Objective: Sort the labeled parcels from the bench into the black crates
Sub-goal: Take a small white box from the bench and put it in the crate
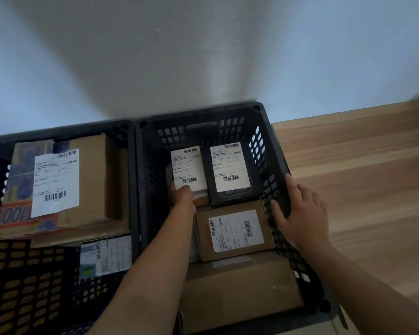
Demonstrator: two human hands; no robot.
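Note:
Two black crates stand side by side against the wall. Inside the right crate (275, 151), my left hand (182, 195) grips the near end of a small white labeled parcel (188, 166) at the crate's far left. Beside it lies a black labeled parcel (230, 175), and nearer me a small brown labeled box (235, 232) on top of a larger brown box (240, 284). My right hand (298, 211) rests over the right crate's right rim, thumb inside, fingers on the edge. The left crate (131, 165) holds a large printed carton (56, 184) and a small labeled packet (107, 255).
A light wooden bench top (361, 177) stretches to the right of the crates. A pale wall (203, 56) rises directly behind both crates. The left crate's near wall (22, 286) blocks part of its contents.

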